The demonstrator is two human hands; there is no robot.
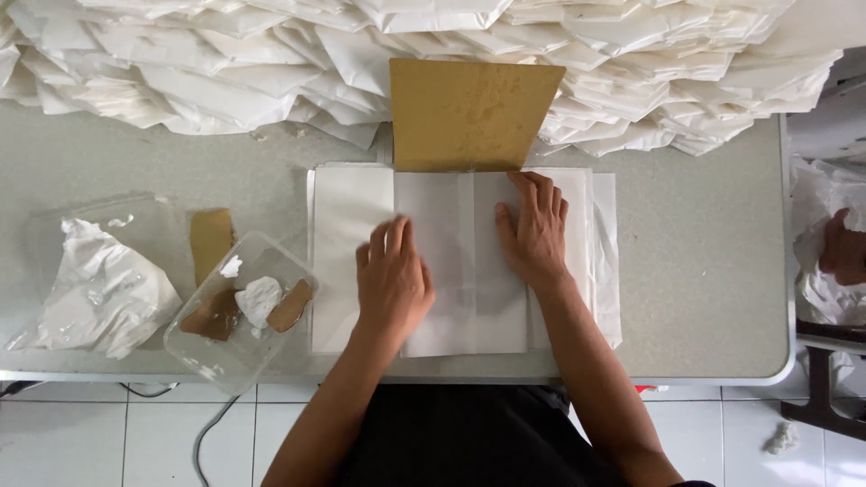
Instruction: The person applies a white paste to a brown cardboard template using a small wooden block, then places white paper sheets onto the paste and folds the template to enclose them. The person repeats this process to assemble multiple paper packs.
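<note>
Both hands flat & open on white cloth (451, 261) at table (704, 271) centre, left hand (392, 280) mid-fold, right hand (534, 230) by cardboard (469, 113); best to press evenly w/ edges aligned.

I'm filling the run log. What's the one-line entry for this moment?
left hand: flat on folded white garment | right hand: flat on it | cardboard sheet: sticking out above

A grey table (704, 271) carries stacked white bags (271, 63), flat white sheets (347, 216), a clear tray (236, 316) and crumpled plastic (99, 289).
</note>
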